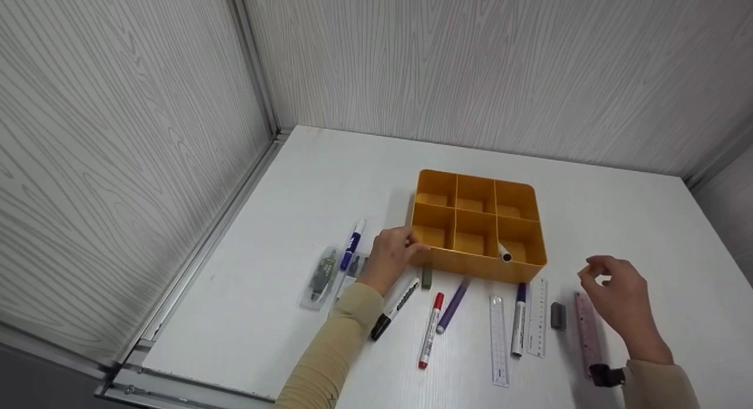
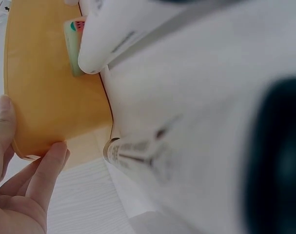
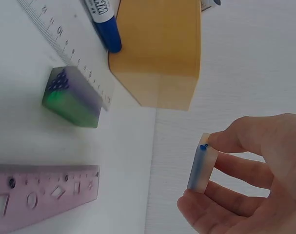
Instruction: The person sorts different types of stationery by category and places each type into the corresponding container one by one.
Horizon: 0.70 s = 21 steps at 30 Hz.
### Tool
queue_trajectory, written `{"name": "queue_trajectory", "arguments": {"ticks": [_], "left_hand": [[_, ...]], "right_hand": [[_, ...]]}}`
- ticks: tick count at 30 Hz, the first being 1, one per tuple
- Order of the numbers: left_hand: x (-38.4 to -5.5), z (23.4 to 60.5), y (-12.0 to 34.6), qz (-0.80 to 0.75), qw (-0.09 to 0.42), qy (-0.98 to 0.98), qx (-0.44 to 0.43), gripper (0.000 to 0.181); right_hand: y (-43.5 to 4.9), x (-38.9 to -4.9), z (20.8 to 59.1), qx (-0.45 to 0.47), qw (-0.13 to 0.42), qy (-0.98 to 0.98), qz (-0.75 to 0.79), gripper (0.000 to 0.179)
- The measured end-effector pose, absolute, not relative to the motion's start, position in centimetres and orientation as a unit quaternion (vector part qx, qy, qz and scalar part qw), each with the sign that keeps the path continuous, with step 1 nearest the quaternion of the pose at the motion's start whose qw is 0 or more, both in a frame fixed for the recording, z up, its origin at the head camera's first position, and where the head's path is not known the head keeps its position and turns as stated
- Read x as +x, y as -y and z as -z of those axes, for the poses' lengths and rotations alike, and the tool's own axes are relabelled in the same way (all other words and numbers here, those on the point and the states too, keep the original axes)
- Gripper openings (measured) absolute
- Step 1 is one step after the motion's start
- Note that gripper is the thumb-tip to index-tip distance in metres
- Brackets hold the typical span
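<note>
An orange box (image 1: pixel 470 265) with six compartments stands on the table. My left hand (image 1: pixel 388 253) holds its near left corner, thumb at the rim and fingers against the outer wall, as the left wrist view shows. Off to the box's right, my right hand (image 1: pixel 620 291) pinches a small pale eraser (image 3: pixel 202 168) with a blue side between thumb and fingers. A white marker (image 1: pixel 505 253) leans in the near right compartment, its end above the rim. Close to the left hand lie a black-capped marker (image 1: pixel 395 309) and a small green eraser (image 2: pixel 74 46) with a watermelon picture.
In front of the box lie a red marker (image 1: pixel 431 332), a purple pen (image 1: pixel 453 306), a clear ruler (image 1: pixel 499 341), another ruler (image 1: pixel 537 321), a blue-capped marker (image 1: pixel 519 323), a grape-printed eraser (image 3: pixel 72 97) and a pink ruler (image 1: pixel 586 332). Left are a blue marker (image 1: pixel 353 244) and a clear-packed item (image 1: pixel 322 279).
</note>
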<state>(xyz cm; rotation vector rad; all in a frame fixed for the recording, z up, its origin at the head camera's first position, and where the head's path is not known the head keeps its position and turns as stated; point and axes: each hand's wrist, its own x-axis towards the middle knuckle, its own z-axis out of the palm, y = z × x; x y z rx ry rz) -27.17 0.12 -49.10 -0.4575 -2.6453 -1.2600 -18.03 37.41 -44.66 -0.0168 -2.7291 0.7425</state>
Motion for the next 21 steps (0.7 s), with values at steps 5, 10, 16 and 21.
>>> {"name": "queue_trajectory", "arguments": {"ticks": [5,10,16,21], "left_hand": [[-27.1,49.1,-0.1,0.426,0.084,0.889,-0.146,0.021],[-27.0,49.1,-0.2,0.430,0.078,0.888,-0.142,0.021],[-27.1,49.4,-0.1,0.414,0.099,0.891,-0.156,0.024],[-27.2,49.5,0.1,0.416,0.109,0.887,-0.169,0.025]], "right_hand": [[-34.8,-19.1,43.5,0.024,0.173,0.946,-0.274,0.022],[-31.9,-20.4,42.4,0.054,0.155,0.944,-0.286,0.019],[-29.5,-21.5,42.0,0.105,0.148,0.937,-0.298,0.017],[-27.6,-22.4,42.0,0.147,0.147,0.938,-0.278,0.015]]}}
